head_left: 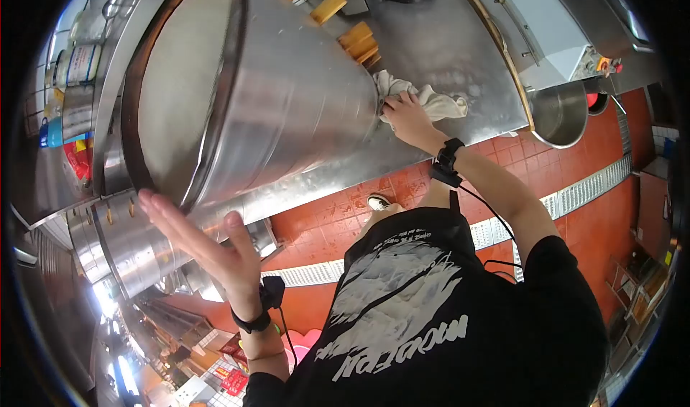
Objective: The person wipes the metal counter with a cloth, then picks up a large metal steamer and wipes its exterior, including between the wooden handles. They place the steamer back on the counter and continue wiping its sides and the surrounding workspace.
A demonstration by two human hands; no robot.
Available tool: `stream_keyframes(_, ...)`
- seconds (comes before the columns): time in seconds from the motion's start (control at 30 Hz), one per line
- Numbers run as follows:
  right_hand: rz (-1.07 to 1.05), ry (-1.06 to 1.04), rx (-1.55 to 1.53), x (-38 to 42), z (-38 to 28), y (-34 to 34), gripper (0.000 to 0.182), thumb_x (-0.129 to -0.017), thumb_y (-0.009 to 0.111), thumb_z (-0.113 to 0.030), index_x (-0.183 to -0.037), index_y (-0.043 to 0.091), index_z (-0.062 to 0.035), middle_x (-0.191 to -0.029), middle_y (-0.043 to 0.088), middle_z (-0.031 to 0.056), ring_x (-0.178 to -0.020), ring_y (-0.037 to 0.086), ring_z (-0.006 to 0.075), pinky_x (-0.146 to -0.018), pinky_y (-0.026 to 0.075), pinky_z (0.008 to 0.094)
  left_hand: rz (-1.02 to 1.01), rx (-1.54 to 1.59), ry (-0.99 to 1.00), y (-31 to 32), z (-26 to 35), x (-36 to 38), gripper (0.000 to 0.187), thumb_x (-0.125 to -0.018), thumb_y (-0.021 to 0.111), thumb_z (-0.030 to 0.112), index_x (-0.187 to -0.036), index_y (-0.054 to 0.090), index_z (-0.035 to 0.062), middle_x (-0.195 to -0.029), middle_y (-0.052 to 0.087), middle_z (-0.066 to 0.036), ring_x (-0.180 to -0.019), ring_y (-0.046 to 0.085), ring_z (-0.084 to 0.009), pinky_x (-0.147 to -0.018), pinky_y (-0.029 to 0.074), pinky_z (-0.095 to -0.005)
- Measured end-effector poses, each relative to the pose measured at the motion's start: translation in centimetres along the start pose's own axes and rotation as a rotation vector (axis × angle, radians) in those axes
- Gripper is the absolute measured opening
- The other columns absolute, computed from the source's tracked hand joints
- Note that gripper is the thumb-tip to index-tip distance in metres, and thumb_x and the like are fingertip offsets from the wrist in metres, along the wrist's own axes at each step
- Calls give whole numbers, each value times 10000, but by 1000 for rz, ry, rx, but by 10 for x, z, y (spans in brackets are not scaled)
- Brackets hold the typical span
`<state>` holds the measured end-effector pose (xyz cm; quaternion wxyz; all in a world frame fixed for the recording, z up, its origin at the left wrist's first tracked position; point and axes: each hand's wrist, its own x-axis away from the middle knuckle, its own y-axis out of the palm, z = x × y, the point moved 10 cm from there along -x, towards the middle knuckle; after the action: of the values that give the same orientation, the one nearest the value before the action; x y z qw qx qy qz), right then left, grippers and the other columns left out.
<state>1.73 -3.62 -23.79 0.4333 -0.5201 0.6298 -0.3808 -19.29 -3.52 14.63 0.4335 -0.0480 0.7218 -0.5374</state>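
A tall stack of round steel steamer tiers [287, 105] rises from the counter, with wooden handles [358, 42] along its side. A dark rim circles its pale, flat top [180, 83]. My left hand [208, 249] is stretched out beside the near edge of that top, fingers long and thumb apart, fingertips right at the rim. Low down at the foot of the stack, my right hand [413, 123] grips a crumpled off-white cloth [444, 105] lying on the steel counter [424, 40]. Its fingers are curled into the cloth, close against the lowest tier.
More steel tiers [118, 241] stand at the left. A steel pot [560, 116] is beyond the counter's right end, near a white appliance [532, 26]. Below lies a red tiled floor [316, 220] with a drain grate [496, 231]. Jars and bottles [77, 65] line the far left.
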Motion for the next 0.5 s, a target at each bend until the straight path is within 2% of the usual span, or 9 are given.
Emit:
stream_keyframes(0.1, 79, -7, 44, 27, -29, 1, 337, -740, 630, -95, -1074, 653, -56, -1212, 582, 69, -1093, 482, 315, -972, 396, 448, -11, 14, 62, -4, 3, -1, 697, -971, 517, 286, -1529, 202, 10, -1579, 221, -214, -1468, 186, -389, -1180, 125, -535)
stream_keyframes(0.17, -31, -45, 92, 53, -47, 4, 388, -742, 634, -106, -1130, 640, -94, -1233, 569, 83, -1141, 482, 313, -988, 388, 449, 20, 31, 56, -9, 0, 1, 662, -963, 526, 251, -1516, 253, 12, -1564, 263, -214, -1457, 228, -379, -1170, 149, -536)
stream_keyframes(0.23, -98, -479, -107, 96, -92, 12, 304, -762, 609, -98, -1049, 695, -150, -1233, 592, 112, -1152, 514, 308, -963, 395, 444, 17, -13, 98, -9, -2, 1, 645, -974, 510, 343, -1477, 339, -24, -1531, 320, -236, -1419, 305, -393, -1147, 162, -561)
stream_keyframes(0.27, -347, -367, -43, 107, -79, 39, 289, -758, 610, -118, -1034, 695, -137, -1220, 600, 126, -1137, 543, 320, -928, 422, 459, 87, 17, 103, -14, -4, 1, 574, -962, 522, 306, -1453, 419, 27, -1496, 408, -184, -1383, 383, -329, -1123, 212, -526)
stream_keyframes(0.37, -974, 45, 22, 189, -4, 60, 279, -752, 604, -146, -1009, 713, -144, -1065, 667, 174, -1003, 626, 348, -820, 486, 483, 72, 94, 163, -16, -15, 2, 522, -952, 526, 279, -1434, 472, 85, -1475, 457, -132, -1349, 433, -292, -1108, 237, -484)
stream_keyframes(0.4, -957, 224, 71, 196, 15, 41, 309, -737, 602, -141, -1025, 713, -151, -1009, 676, 170, -963, 632, 355, -801, 496, 485, 153, 159, 189, -21, -18, 2, 468, -948, 519, 251, -1398, 526, 124, -1431, 520, -74, -1299, 489, -236, -1092, 247, -443)
stream_keyframes(0.43, -935, 402, 122, 204, 32, 24, 340, -722, 599, -136, -1041, 713, -159, -954, 686, 167, -924, 637, 362, -782, 506, 487, 154, 175, 188, -22, -21, 3, 468, -948, 519, 251, -1398, 526, 124, -1431, 520, -74, -1299, 489, -236, -1092, 247, -443)
stream_keyframes(0.47, -940, 416, 127, 213, 31, 18, 340, -722, 599, -136, -1041, 713, -159, -954, 686, 167, -924, 637, 362, -782, 506, 487, 124, 186, 196, -23, -22, 2, 459, -951, 518, 217, -1398, 521, 113, -1435, 515, -85, -1290, 498, -240, -1103, 240, -446)
stream_keyframes(0.5, -594, 462, 105, 197, 31, -15, 289, -723, 603, -149, -988, 720, -139, -909, 693, 162, -875, 664, 341, -737, 512, 470, 94, 196, 207, -22, -22, 2, 451, -954, 516, 182, -1398, 515, 103, -1438, 510, -97, -1280, 507, -244, -1114, 232, -449)
